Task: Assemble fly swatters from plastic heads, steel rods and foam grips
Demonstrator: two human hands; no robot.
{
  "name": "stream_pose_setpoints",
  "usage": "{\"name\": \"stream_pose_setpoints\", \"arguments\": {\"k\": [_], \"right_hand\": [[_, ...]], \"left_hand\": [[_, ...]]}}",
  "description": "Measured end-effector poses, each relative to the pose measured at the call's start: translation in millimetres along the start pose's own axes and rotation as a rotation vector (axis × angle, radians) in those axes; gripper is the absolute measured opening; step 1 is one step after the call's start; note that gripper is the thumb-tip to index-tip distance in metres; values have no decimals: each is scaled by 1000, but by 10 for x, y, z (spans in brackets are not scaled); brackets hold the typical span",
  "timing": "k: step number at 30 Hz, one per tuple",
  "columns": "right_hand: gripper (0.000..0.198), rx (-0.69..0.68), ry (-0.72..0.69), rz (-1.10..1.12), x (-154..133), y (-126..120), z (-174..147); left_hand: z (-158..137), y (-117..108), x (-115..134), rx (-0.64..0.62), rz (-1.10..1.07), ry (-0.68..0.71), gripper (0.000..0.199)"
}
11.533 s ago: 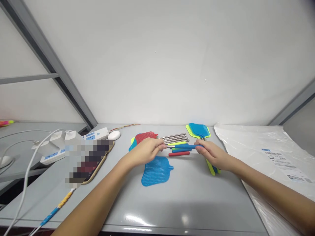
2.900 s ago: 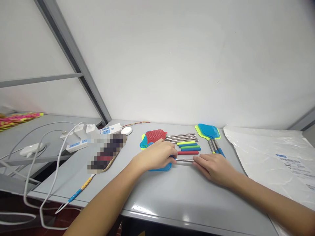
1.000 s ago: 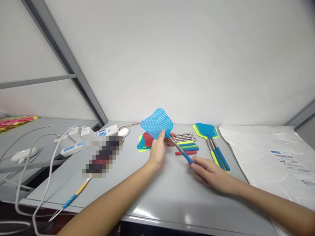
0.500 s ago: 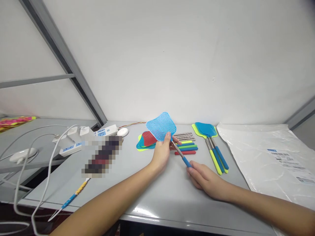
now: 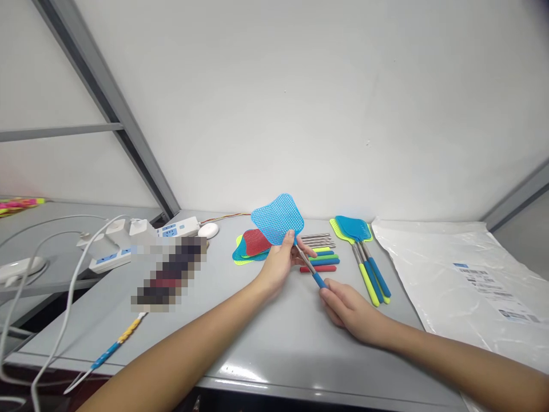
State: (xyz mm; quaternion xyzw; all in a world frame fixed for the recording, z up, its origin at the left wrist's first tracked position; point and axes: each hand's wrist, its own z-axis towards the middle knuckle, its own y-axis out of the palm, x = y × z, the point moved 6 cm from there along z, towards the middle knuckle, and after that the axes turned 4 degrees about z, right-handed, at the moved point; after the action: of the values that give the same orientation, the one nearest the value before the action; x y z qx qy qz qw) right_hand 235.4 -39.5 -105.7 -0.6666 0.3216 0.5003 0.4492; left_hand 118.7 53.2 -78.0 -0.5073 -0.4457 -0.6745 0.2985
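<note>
Your right hand (image 5: 354,312) is closed round the handle (image 5: 318,279) of a blue fly swatter (image 5: 283,223), held over the table (image 5: 266,343); your left hand (image 5: 277,266) pinches its neck. Likely step: seating head on shaft; next move calls for steady, in-line pressure. Beyond: loose handle sleeves (image 5: 326,262), metal rods (image 5: 318,241); assembled swatters (image 5: 373,281) to the right.
</note>
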Motion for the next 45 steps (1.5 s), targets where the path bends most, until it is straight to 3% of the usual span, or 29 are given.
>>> {"name": "stream_pose_setpoints", "arguments": {"k": [9, 16, 29, 40, 45], "right_hand": [[39, 41, 40, 130, 37, -102, 64], [39, 48, 25, 151, 9, -113, 43], [42, 89, 18, 162, 35, -148, 58], [40, 123, 35, 8, -132, -213, 39], [37, 197, -40, -224, -237, -265, 16]], "left_hand": [[18, -93, 92, 55, 44, 58, 39], [-13, -57, 78, 13, 111, 7, 41], [-17, -132, 134, 103, 157, 62, 38], [14, -208, 112, 221, 104, 90, 40], [23, -246, 169, 242, 77, 128, 41]]}}
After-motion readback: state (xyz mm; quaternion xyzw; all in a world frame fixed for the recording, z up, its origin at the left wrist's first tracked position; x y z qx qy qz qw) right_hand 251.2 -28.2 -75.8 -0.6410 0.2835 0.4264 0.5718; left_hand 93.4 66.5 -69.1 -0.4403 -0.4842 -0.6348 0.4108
